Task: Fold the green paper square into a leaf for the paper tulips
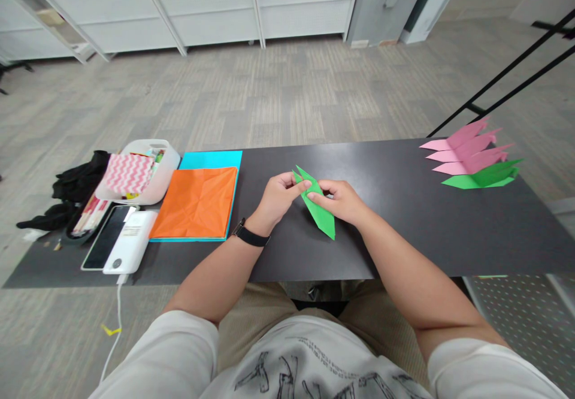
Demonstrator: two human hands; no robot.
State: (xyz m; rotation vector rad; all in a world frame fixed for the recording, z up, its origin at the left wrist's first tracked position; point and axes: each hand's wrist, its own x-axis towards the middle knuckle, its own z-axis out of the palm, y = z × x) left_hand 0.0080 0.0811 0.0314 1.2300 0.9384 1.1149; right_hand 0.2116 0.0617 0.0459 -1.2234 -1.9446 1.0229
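A green folded paper (322, 216), long and pointed with a split upper end, is held above the middle of the dark table. My left hand (284, 194) pinches its upper left side between thumb and fingers. On the other side, my right hand (339, 201) grips it with the thumb lying across the front. Both thumbs are close together near the paper's upper half, and the fingers behind it are partly hidden. The lower end of the paper points down toward me and to the right.
Pink folded paper pieces (476, 150) and a green one (483, 177) lie at the table's (404, 219) right. Orange paper sheets (195, 204) rest on blue paper (211, 159) at left. Beyond are a white power bank (131, 240), a phone (105, 243) and a white basket (166, 171).
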